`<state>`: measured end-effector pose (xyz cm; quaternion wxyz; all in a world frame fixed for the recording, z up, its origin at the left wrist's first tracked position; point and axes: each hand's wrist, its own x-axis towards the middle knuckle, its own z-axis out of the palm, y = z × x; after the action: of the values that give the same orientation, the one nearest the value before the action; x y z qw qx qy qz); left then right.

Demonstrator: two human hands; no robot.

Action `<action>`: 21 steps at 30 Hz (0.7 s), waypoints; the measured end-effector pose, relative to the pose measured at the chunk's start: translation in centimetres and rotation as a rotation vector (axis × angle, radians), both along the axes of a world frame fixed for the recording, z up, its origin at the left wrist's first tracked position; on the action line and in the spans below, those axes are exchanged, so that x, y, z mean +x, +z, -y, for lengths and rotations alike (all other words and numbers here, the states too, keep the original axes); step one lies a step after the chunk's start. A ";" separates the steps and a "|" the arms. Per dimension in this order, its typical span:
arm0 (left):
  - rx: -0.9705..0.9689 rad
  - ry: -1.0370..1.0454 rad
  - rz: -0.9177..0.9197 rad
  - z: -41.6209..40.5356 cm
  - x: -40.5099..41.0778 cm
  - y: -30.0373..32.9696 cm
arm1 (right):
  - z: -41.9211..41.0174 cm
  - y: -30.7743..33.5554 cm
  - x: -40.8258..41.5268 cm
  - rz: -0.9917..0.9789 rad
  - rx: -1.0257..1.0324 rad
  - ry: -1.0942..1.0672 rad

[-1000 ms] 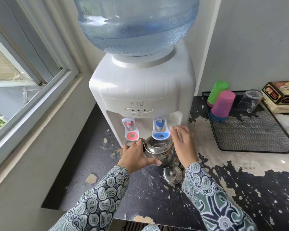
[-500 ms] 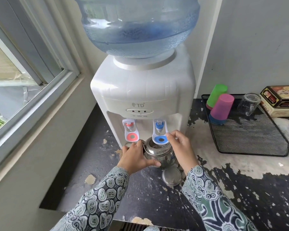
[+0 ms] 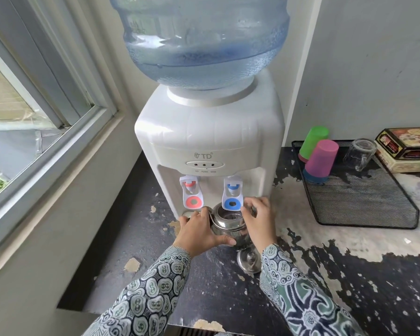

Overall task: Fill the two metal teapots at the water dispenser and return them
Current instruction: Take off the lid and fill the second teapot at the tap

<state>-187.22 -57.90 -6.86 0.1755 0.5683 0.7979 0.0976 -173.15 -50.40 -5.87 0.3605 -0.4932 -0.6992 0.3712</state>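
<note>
1. 2 hands meet at 1 metal teapot (image 3: 228, 225), which stands open-topped at the lower centre of the frame, directly under the blue tap (image 3: 232, 197) of the white water dispenser (image 3: 209, 141).
2. The left hand (image 3: 199, 230) grasps the teapot's left side, thumb laid across its front.
3. The right hand (image 3: 260, 220) sits against the pot's right side, fingertips up beside the blue tap lever; whether it grips the pot or presses the lever cannot be told.
4. The teapot's lid (image 3: 249, 261) lies on the peeling dark counter (image 3: 349, 275), just below the pot.
5. At the right, a black mesh tray (image 3: 364, 207) holds a green cup (image 3: 313, 141), a pink cup (image 3: 320, 158) and a glass mug (image 3: 360, 154).
</note>
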 end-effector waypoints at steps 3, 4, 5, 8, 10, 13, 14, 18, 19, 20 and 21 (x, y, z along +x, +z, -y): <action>0.003 -0.017 -0.010 0.0 0.0 -0.1 | 0.7 -0.5 0.2 -0.069 -0.012 -0.099; 0.007 -0.025 -0.014 0.0 0.0 -0.1 | 1.0 -0.8 0.3 -0.104 -0.042 -0.145; 0.012 -0.033 -0.016 0.0 0.1 -0.1 | 1.1 -1.0 0.5 -0.129 -0.086 -0.180; 0.015 -0.049 -0.032 -0.1 0.2 -0.1 | 1.0 -2.1 1.2 -0.107 -0.273 -0.162; 0.017 -0.057 -0.047 -0.2 0.1 -0.1 | 1.0 -2.1 1.5 -0.106 -0.425 -0.047; 0.023 -0.077 -0.047 -0.1 -0.1 -0.2 | 1.3 -1.6 1.6 -0.080 -0.474 0.047; 0.027 -0.084 -0.042 0.0 -0.2 -0.3 | 1.4 -1.7 1.6 -0.068 -0.463 0.049; 0.078 -0.100 -0.054 1.2 -0.4 -1.3 | 2.6 -1.9 1.7 -0.024 -0.415 0.042; 0.100 -0.102 -0.060 1.7 -0.5 -1.6 | 3.2 -2.2 1.7 -0.018 -0.398 0.040; 0.124 -0.106 -0.066 2.2 -0.6 -2.0 | 3.8 -2.3 1.7 -0.014 -0.373 0.034; 0.147 -0.115 -0.072 2.8 -0.8 -2.4 | 4.5 -2.6 1.6 -0.021 -0.355 0.022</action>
<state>-188.00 -60.69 -9.21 0.1096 0.6276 0.7605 0.1252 -171.58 -54.89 -8.50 0.2712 -0.5376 -0.6243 0.4977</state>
